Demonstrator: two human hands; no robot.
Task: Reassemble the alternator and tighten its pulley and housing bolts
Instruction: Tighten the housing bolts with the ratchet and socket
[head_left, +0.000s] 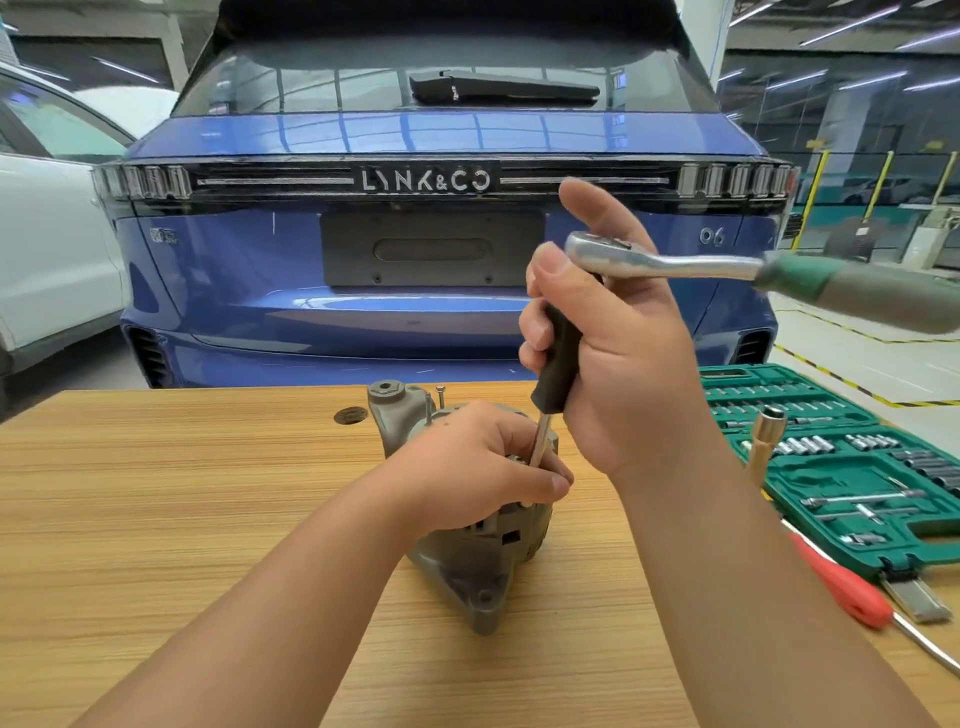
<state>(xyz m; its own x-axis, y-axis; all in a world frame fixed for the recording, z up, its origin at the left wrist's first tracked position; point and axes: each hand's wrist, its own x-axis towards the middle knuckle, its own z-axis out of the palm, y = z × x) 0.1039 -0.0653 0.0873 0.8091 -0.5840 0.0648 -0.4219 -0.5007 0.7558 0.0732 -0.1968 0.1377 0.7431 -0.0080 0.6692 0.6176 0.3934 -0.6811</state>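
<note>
The left hand grips the alternator on the table, fingers pinching the shaft of the screwdriver that the right hand clasps with a ratchet.

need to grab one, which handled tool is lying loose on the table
The red-handled screwdriver beside the green socket case; the right hand holds the black-handled driver and silver ratchet.

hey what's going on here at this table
A person is working on an alternator that sits on a wooden table behind a blue car. The left hand steadies the top of the alternator and the tip of a black-handled driver. The right hand grips that driver, with a ratchet fitted on its top end. An open socket set lies to the right.
</note>
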